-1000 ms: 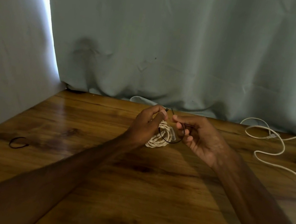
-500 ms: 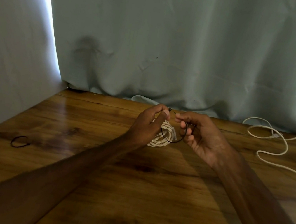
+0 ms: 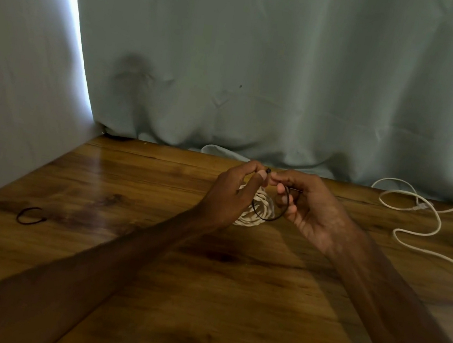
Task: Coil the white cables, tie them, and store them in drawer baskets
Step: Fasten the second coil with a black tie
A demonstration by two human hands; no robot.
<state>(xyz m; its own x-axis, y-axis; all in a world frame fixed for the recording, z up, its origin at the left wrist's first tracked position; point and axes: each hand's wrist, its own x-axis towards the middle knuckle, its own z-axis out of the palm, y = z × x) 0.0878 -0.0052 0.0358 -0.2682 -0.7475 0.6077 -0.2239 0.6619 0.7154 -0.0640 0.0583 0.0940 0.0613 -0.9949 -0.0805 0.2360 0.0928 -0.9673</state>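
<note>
A coiled white cable (image 3: 257, 210) lies on the wooden table (image 3: 199, 300) between my hands. A thin black tie (image 3: 266, 218) loops around one side of the coil. My left hand (image 3: 230, 195) pinches the tie's head end above the coil. My right hand (image 3: 309, 205) pinches the other end, fingertips almost touching the left hand's. Part of the coil is hidden behind my left hand.
A loose white cable (image 3: 422, 220) with a plug sprawls over the table's far right. A second black tie (image 3: 31, 216) lies near the left edge. A wall rises on the left and a pale green curtain (image 3: 293, 78) hangs behind the table.
My hands have drawn closer together, bringing the two ends of the black tie nearly to meeting above the coil. The loop around the coil has become smaller.
</note>
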